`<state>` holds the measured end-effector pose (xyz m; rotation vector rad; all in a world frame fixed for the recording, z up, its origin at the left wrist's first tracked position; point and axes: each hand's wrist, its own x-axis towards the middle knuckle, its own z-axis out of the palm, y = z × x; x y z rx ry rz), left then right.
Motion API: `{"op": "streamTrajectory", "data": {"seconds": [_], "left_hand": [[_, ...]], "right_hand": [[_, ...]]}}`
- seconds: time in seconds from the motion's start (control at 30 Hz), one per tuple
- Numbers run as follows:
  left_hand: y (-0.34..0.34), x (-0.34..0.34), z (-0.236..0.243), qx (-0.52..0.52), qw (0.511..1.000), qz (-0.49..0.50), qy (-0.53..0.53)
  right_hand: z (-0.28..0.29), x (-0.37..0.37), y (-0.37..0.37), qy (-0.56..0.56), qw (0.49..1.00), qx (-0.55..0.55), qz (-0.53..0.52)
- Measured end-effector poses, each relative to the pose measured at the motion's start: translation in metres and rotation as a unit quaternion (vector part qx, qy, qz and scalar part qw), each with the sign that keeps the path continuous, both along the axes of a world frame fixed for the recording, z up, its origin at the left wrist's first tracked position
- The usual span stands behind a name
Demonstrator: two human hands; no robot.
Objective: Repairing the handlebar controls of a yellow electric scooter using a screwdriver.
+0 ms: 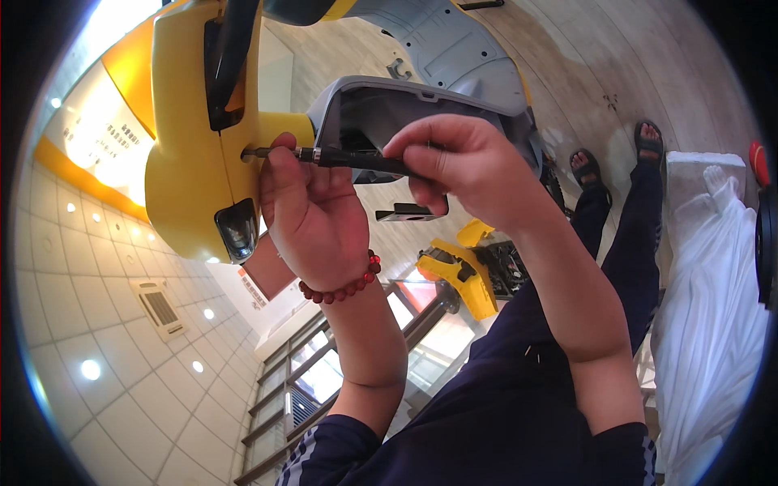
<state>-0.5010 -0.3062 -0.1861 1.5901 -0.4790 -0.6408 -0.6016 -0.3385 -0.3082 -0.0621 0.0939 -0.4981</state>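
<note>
My right hand [462, 166] is closed round the black handle of a screwdriver [356, 159]. Its silver shaft runs left, and the tip sits at a small round hole in a yellow scooter body panel [182, 154]. Close to that panel, my left hand [312, 219] steadies the shaft near the tip between thumb and fingers; its palm faces up and a red bead bracelet circles the wrist. Whether a screw is in the hole cannot be seen. A black lever-like part [227, 73] and a dark glossy lamp [237, 233] are set in the panel.
Behind my hands is a grey open scooter compartment [348, 101], with a grey inner panel [438, 40] beyond. Loose yellow body parts [466, 279] lie beside a black tray of small items [502, 267]. At right, white cloth [705, 308] drapes beside my sandalled feet [585, 166].
</note>
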Motion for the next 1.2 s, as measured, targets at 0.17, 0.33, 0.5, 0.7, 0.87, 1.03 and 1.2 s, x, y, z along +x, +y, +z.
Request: {"op": "streamTrajectory", "data": {"seconds": [0.17,0.33,0.5,0.7,0.87,1.03,1.2], "left_hand": [[-0.004,-0.004,-0.004,0.022,0.999,-0.016,-0.033],[0.0,0.003,-0.002,0.014,1.0,-0.025,-0.013],[0.001,0.009,-0.001,-0.003,0.997,-0.075,0.011],[-0.002,-0.003,-0.005,0.013,0.998,-0.026,-0.047],[0.001,-0.001,-0.001,-0.007,0.999,-0.03,-0.036],[0.003,0.002,-0.005,-0.021,0.998,-0.052,-0.005],[0.002,0.006,0.002,-0.016,0.999,-0.019,0.026]], "right_hand": [[-0.002,0.009,-0.005,-0.035,0.983,0.155,0.095],[0.01,0.007,0.007,0.048,0.996,-0.002,-0.074],[0.008,0.003,0.002,0.039,0.998,-0.012,0.043],[0.002,0.003,-0.007,-0.063,0.972,0.133,0.184],[0.023,0.013,0.006,0.094,0.993,-0.045,0.047],[0.021,0.005,0.005,0.117,0.989,-0.076,-0.049],[0.015,0.006,-0.005,-0.067,0.986,0.133,0.08]]}}
